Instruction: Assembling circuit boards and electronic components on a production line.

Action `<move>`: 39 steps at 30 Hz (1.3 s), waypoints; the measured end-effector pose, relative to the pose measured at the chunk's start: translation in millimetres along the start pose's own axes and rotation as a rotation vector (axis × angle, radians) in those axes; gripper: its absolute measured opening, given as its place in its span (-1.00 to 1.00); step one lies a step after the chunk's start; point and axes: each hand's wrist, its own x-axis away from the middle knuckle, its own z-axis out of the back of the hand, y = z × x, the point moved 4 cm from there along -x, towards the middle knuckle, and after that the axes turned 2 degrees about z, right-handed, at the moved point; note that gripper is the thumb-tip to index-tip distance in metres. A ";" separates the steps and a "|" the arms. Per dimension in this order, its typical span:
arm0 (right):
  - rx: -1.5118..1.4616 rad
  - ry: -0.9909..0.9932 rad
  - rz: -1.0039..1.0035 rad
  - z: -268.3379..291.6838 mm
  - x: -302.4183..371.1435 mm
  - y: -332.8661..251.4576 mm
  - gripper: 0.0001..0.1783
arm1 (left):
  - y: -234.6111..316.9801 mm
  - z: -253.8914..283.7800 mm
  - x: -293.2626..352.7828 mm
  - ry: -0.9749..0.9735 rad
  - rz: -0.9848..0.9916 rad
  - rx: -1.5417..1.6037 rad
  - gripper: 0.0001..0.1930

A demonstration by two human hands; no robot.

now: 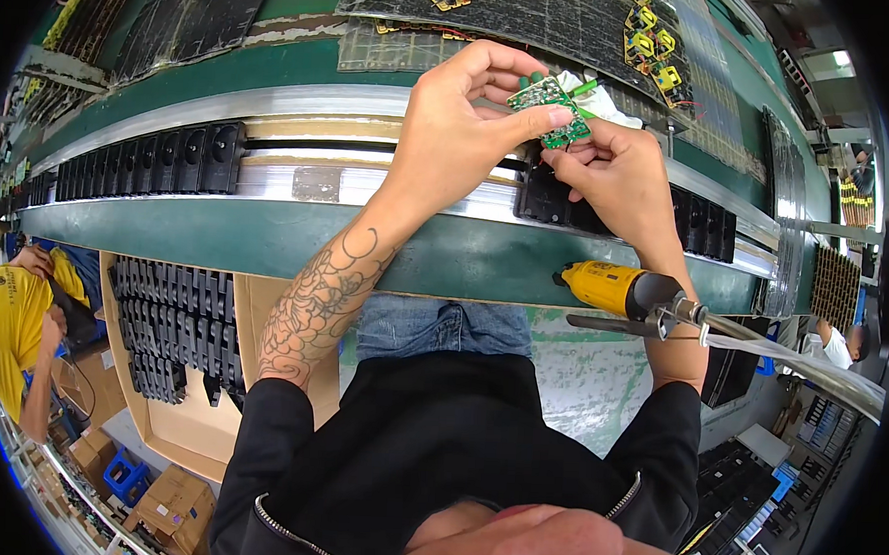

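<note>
A small green circuit board (567, 132) is held up over the metal rail of the bench. My left hand (472, 110) grips it from the left, thumb flat across its face and fingers curled behind. On the other side my right hand (618, 176) pinches near the board's lower right edge; the exact contact of its fingertips is partly hidden. Behind the board are a green stick-like piece (584, 88) and some crumpled white material (618, 114). Black plastic housings (547, 195) sit in the rail just below my hands.
A yellow power screwdriver (603, 284) on a metal arm is near my right forearm. More black housings (152, 161) line the rail at left. Boards with yellow parts (653, 44) lie on dark panels beyond. A cardboard box (185, 420) holds black parts. A person in yellow (11, 328) sits left.
</note>
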 end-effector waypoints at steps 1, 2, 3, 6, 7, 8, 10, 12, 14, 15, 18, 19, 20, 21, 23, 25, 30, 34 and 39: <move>-0.016 0.010 0.001 -0.3 0.7 -0.8 -0.88 | -1.2 0.7 0.7 0.009 -0.016 0.007 -0.64; -0.032 0.019 0.001 -0.7 1.4 -1.2 -0.88 | -1.4 1.6 1.5 0.017 -0.031 0.014 -0.64; -0.033 0.018 0.001 -1.5 1.4 -1.1 -0.88 | -1.6 2.1 1.6 0.018 -0.031 0.013 -0.64; -0.034 0.028 -0.009 -4.1 1.4 -0.5 -0.90 | -1.6 3.8 3.1 -0.013 -0.028 -0.031 -0.63; -0.035 0.031 -0.013 -4.7 1.3 -0.1 -0.91 | -1.5 4.6 4.0 -0.023 -0.027 -0.046 -0.63; -0.034 0.033 -0.014 -4.0 1.4 0.2 -0.91 | -0.8 5.2 4.2 -0.025 -0.028 -0.044 -0.63; 0.096 0.014 0.036 -2.5 1.9 -0.4 -0.91 | -0.2 6.5 5.3 -0.035 -0.012 -0.049 -0.62; 0.227 -0.002 0.082 -0.4 3.2 -0.4 -0.91 | -0.1 5.8 6.2 -0.049 0.006 -0.051 -0.62; 0.203 0.033 0.103 5.1 10.1 -6.6 -0.91 | 0.1 4.7 8.6 -0.047 0.035 -0.019 -0.63; 0.177 0.056 0.135 7.2 13.3 -13.2 -0.91 | -1.4 6.8 10.4 -0.031 0.063 0.007 -0.64; 0.107 0.130 0.227 22.2 24.3 -31.3 -0.87 | -6.2 12.7 15.0 0.015 0.123 0.060 -0.66; 0.087 0.156 0.257 34.4 28.2 -31.8 -0.82 | -6.5 15.3 17.3 0.032 0.114 0.040 -0.66; 0.098 0.166 0.247 44.1 33.1 -26.1 -0.82 | -6.2 12.6 14.9 0.023 0.101 0.032 -0.67; -0.191 -0.035 0.524 44.0 39.0 -26.1 -0.76 | -6.5 12.2 14.0 0.026 0.088 0.020 -0.67; -0.466 -0.386 0.758 49.5 60.1 -9.3 -0.66 | -7.4 13.1 13.3 0.043 0.078 0.012 -0.67; -0.446 -0.536 0.714 41.4 80.4 -2.2 -0.61 | -6.0 13.2 13.5 0.033 0.080 -0.025 -0.67; -0.114 -0.479 0.777 18.7 82.2 -21.0 -0.55 | -8.1 16.5 17.3 0.036 0.095 -0.061 -0.65; -0.154 0.244 0.740 29.7 49.3 -10.4 -0.53 | -9.1 18.6 18.5 0.057 0.091 -0.060 -0.65; 0.136 0.544 0.695 23.1 31.4 -4.1 -0.49 | -9.7 15.8 17.9 0.060 0.079 -0.084 -0.64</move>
